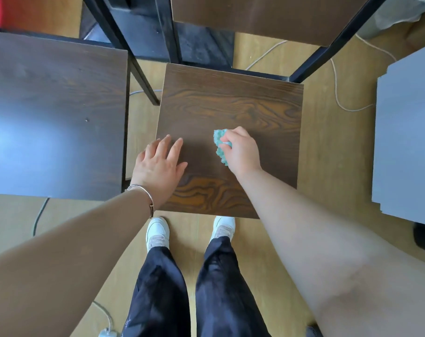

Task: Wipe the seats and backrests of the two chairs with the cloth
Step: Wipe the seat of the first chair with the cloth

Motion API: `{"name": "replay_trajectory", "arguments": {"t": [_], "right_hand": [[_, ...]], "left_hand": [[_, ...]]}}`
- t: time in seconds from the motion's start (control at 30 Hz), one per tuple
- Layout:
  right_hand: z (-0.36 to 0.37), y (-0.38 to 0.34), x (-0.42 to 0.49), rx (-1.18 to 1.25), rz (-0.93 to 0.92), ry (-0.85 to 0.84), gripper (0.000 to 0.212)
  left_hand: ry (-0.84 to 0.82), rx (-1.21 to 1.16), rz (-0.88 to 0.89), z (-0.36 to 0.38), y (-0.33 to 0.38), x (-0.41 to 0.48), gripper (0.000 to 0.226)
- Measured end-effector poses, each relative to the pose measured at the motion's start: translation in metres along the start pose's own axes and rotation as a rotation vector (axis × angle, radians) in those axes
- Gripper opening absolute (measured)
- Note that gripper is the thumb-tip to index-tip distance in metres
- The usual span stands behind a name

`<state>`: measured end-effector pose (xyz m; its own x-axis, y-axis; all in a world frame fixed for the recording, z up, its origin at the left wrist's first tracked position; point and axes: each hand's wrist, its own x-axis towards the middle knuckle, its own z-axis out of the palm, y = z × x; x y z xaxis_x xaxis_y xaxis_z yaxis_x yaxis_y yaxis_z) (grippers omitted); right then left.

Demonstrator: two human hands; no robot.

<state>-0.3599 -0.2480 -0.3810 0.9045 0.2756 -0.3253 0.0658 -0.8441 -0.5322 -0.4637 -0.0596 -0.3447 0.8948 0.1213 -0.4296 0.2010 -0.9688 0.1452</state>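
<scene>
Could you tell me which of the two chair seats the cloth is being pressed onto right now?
The middle seat, with bold wood grain, where the right hand holds the green cloth; the plainer, glare-lit seat on the left has nothing on it.

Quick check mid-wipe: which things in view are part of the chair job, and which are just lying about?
Part of the job:
- crumpled teal cloth, in right hand
- dark wood-grain chair seat
- its brown backrest
- second dark chair seat
- left hand, flat on seat

Lying about:
- white floor cable
- grey panel
</scene>
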Motion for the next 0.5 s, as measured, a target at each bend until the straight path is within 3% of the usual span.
{"name": "replay_trajectory", "arguments": {"t": [0.5], "right_hand": [[0.09, -0.044, -0.115, -0.048, -0.2, -0.055, 0.007]], "left_hand": [[-0.05, 0.017, 0.017, 0.019, -0.059, -0.072, 0.058]]}}
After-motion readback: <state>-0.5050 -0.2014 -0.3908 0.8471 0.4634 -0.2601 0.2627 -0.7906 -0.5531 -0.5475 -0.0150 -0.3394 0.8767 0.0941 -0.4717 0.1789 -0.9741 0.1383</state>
